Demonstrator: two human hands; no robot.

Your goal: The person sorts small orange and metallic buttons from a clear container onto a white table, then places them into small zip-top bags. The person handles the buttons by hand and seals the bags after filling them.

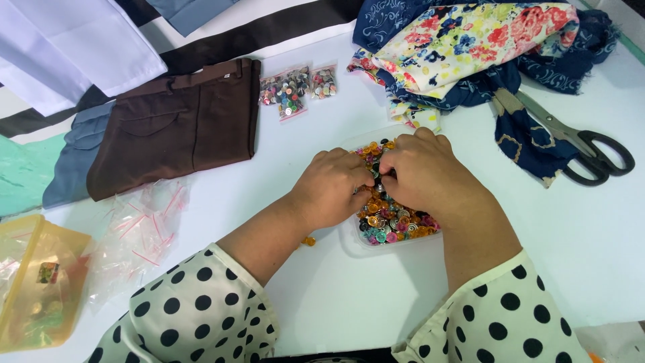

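A clear shallow tray point(349, 243) full of small colourful metallic buttons point(393, 222) sits in the middle of the white table. My left hand point(330, 188) and my right hand point(422, 173) rest side by side on top of the buttons, fingers curled down into the pile and touching each other. The fingertips are hidden among the buttons, so what they pinch cannot be made out. Both sleeves are cream with black dots. One orange button point(309, 240) lies loose on the table by my left wrist.
Small bags of buttons point(295, 89) lie behind the tray. Folded brown trousers point(176, 126) are at the left, floral fabrics point(470, 47) and black-handled scissors point(591, 153) at the right. Empty clear zip bags point(138, 232) and a yellow pouch point(37, 282) sit at the near left.
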